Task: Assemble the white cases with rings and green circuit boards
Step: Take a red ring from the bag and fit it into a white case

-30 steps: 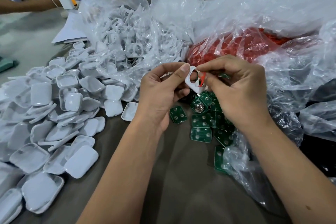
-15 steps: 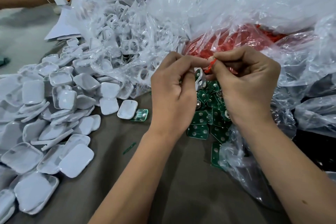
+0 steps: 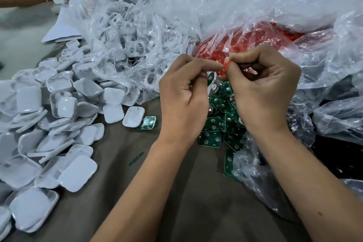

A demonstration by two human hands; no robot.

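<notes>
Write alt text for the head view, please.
Two bare hands meet mid-frame: the right hand pinches a small red ring, the left hand grips a white plastic case, above loose green circuit boards beside piled white case shells.

no readable text, labels or numbers

the white case shells (image 3: pixel 75 175) heaped on the left look like smooth moulded plastic with a soft satin sheen. the clear bags (image 3: pixel 245 12) are thin, crinkled film, glossy with bright glints. the green circuit boards (image 3: pixel 211 138) have a semi-gloss face set with small shiny metal pads. the red ring (image 3: pixel 225 68) seems to be rubbery plastic, though it is too small to be sure. the table cover (image 3: pixel 196 202) is matt grey-brown, perhaps cloth.
</notes>
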